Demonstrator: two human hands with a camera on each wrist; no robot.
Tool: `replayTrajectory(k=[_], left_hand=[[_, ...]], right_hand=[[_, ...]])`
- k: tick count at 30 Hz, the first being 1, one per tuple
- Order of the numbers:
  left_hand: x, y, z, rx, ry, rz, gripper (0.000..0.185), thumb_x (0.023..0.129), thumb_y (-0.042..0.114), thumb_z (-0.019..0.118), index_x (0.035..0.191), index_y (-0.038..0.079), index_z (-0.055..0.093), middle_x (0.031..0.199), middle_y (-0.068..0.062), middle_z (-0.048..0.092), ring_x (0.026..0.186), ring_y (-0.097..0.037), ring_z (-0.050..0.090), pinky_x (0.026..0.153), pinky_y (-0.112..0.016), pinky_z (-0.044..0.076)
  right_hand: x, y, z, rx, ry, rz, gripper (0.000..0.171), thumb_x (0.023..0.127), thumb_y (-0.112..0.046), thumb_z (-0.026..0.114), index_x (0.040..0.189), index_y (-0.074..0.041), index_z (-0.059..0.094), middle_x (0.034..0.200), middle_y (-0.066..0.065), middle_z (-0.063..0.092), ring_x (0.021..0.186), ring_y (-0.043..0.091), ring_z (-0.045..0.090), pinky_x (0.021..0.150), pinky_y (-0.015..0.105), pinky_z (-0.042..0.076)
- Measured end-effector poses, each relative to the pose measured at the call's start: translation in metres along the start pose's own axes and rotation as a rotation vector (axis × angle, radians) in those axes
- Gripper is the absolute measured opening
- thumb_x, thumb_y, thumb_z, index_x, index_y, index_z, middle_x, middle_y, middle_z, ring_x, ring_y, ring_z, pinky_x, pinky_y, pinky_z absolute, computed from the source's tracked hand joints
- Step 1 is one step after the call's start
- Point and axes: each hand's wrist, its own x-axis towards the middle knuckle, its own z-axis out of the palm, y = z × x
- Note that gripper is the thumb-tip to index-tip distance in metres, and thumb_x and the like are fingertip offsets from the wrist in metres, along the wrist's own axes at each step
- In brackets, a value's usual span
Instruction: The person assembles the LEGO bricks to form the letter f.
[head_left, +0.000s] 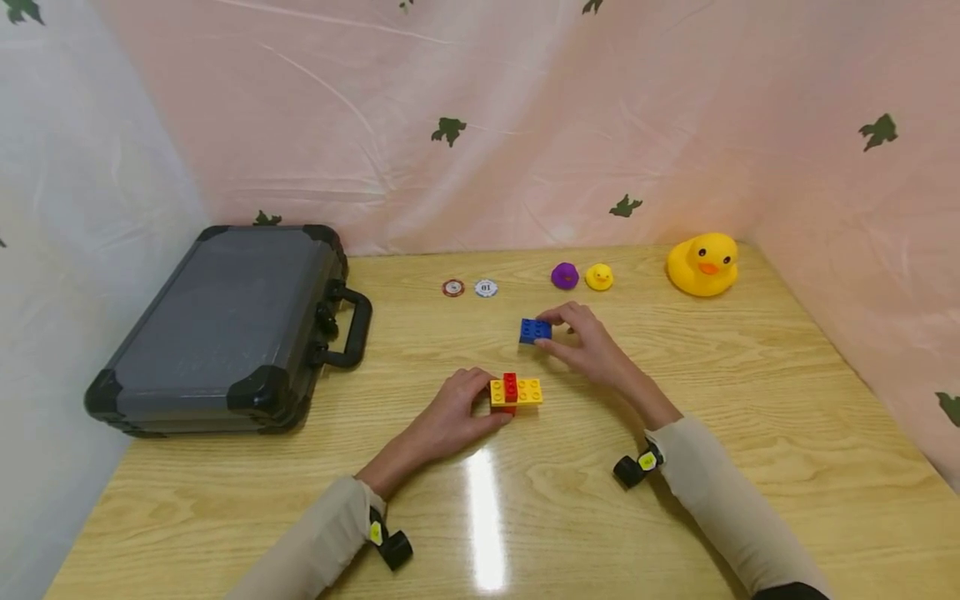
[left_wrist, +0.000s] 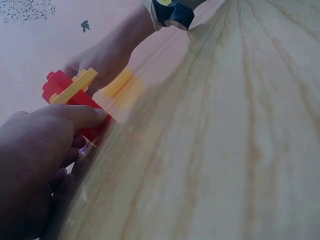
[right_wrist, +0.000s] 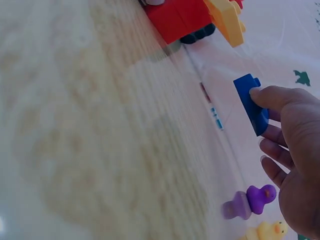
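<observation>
Head view: your left hand (head_left: 450,412) steadies the red-and-yellow brick stack (head_left: 514,392) near you on the table (head_left: 675,500), fingers curled against its side; beyond it your right hand (head_left: 588,342) pinches the blue brick (head_left: 535,330), lifted clear; likely it is joining the stack, so align studs squarely before pressing.

Beige sleeves (head_left: 720,492), black wrist cameras (head_left: 636,467)
</observation>
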Motion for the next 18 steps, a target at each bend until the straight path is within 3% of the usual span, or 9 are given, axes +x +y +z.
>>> replayTrajectory(k=[8,18], left_hand=[[0.001,0.000,0.000,0.003,0.006,0.019,0.036,0.092,0.029,0.081,0.117,0.008,0.067,0.109,-0.001,0.065,0.102,-0.020,0.055,0.089,-0.040,0.046],[0.001,-0.001,0.001,0.003,0.004,0.013,0.035,0.091,0.028,0.081,0.117,0.008,0.067,0.108,-0.001,0.065,0.100,-0.019,0.055,0.088,-0.039,0.045]], right_hand=[[-0.008,-0.012,0.000,-0.010,0.009,-0.088,0.036,0.095,-0.008,0.076,0.128,0.000,0.064,0.123,0.014,0.062,0.114,0.032,0.053,0.093,0.050,0.047],[-0.016,-0.028,0.003,0.030,0.018,-0.207,0.034,0.092,-0.001,0.076,0.125,-0.002,0.066,0.119,0.010,0.064,0.112,0.029,0.053,0.089,0.056,0.048]])
